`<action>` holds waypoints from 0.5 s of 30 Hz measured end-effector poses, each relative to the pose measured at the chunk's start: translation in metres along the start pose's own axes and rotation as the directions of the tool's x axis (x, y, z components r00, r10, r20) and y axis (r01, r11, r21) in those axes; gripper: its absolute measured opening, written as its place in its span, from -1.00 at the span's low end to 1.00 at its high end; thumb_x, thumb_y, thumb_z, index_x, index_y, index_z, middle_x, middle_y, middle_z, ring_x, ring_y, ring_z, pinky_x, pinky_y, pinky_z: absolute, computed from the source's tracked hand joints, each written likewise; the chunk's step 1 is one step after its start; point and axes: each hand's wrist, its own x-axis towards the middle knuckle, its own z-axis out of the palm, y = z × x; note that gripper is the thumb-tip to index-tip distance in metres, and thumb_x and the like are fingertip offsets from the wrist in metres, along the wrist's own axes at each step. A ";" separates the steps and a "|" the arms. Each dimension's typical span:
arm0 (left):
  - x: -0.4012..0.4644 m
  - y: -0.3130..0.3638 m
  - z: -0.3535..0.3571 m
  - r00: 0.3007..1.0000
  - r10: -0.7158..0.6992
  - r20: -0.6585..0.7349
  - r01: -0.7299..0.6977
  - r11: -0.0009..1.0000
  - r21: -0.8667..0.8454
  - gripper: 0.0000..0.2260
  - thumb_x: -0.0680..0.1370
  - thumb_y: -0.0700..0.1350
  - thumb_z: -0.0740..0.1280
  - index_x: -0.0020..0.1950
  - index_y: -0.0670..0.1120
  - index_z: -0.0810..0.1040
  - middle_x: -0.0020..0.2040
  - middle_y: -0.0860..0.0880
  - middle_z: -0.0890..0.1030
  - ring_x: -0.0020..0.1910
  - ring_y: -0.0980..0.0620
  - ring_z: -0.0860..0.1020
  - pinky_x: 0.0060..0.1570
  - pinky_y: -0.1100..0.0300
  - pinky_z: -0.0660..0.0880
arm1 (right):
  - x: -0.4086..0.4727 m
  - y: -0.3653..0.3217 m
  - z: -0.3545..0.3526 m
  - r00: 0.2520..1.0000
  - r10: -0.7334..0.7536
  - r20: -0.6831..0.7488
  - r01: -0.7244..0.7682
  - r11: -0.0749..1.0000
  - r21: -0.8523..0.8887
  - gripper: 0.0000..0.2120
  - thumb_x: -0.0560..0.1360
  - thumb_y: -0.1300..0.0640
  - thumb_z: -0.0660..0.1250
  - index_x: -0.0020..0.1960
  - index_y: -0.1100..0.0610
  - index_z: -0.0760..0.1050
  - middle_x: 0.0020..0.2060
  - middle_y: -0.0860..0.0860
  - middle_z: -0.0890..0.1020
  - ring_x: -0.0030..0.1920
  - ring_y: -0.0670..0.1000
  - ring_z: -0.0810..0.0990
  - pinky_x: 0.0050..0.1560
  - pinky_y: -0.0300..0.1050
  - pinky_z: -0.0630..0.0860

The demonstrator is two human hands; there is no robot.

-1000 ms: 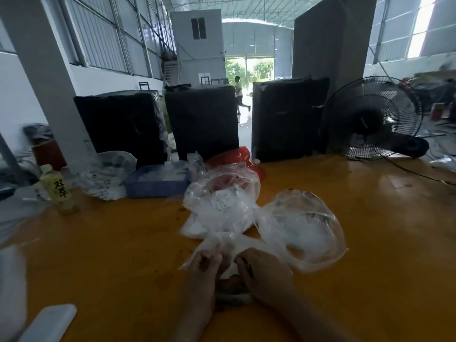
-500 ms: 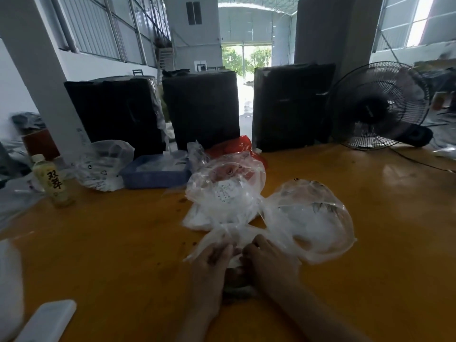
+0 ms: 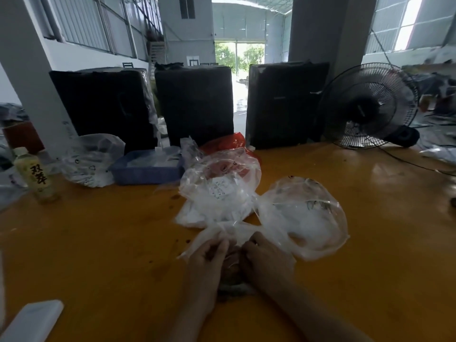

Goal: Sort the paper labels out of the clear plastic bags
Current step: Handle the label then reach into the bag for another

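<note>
On the orange table [image 3: 98,243] my left hand [image 3: 206,262] and my right hand [image 3: 265,261] sit close together, fingers curled into a crumpled clear plastic bag [image 3: 229,233] that both grip. What lies between the palms is blurred. Just beyond is a puffed clear bag [image 3: 222,191] with a white printed paper label inside. To its right lies a rounded clear bag [image 3: 306,215] with pale contents.
A blue tray [image 3: 145,169] and another clear bag [image 3: 91,159] stand at the back left, with a drink bottle [image 3: 34,174] further left. Three black wrapped blocks [image 3: 195,104] line the far edge. A black fan [image 3: 367,107] is at the right. A white flat object [image 3: 32,319] lies front left.
The view has tilted and drawn nearer. Both hands stay on the crumpled bag and have shifted slightly forward toward the bag pile.
</note>
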 end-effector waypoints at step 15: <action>-0.009 0.007 0.002 1.000 -0.016 0.017 0.018 0.993 -0.114 -0.84 0.67 -0.09 0.39 0.04 0.09 0.77 0.09 -0.05 0.77 0.15 -0.05 0.73 0.19 0.06 0.65 | 0.001 0.003 0.000 0.998 0.053 0.040 -0.055 0.997 0.047 -0.73 0.67 -0.11 0.19 0.10 0.00 0.60 0.06 -0.02 0.49 -0.12 0.01 0.58 -0.24 -0.17 0.38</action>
